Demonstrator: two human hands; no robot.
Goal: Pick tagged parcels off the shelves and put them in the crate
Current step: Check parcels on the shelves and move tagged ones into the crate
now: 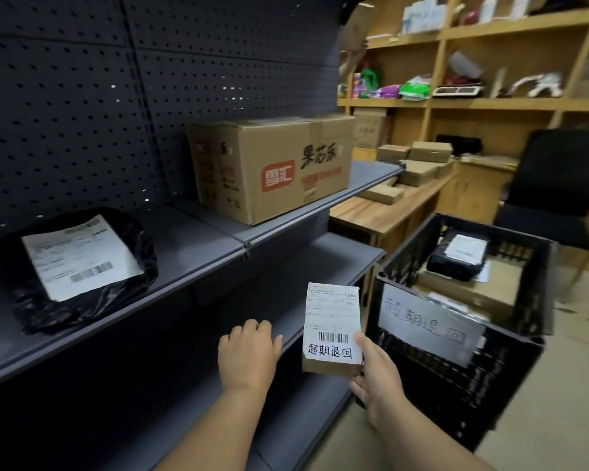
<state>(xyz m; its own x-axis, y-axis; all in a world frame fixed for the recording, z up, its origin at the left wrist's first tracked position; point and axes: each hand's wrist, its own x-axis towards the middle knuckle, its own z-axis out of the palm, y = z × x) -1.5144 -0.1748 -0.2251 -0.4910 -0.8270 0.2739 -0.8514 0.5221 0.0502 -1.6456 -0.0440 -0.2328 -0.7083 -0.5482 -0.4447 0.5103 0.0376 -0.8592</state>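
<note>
The right hand (376, 375) grips a small tagged box (330, 329) by its lower right corner, held upright between the shelves (218, 263) and the crate (456, 334); the step in hand looks like carrying it over. Next it should swing right and drop into the crate. The left hand (249, 351) hangs loosely curled near the lower shelf edge, apparently holding nothing.

In my right hand (376, 379), low in the middle of the frame, I hold a small brown parcel (330, 329) upright, its white barcode label with handwritten characters facing me. At left on the grey shelf (198, 246) lies a black plastic parcel (82, 270), flat, white label up. At lower right stands the black crate (456, 334) with a handwritten sign on its near wall; inside lie a black bagged parcel (459, 256) and cardboard boxes (470, 287).
</note>
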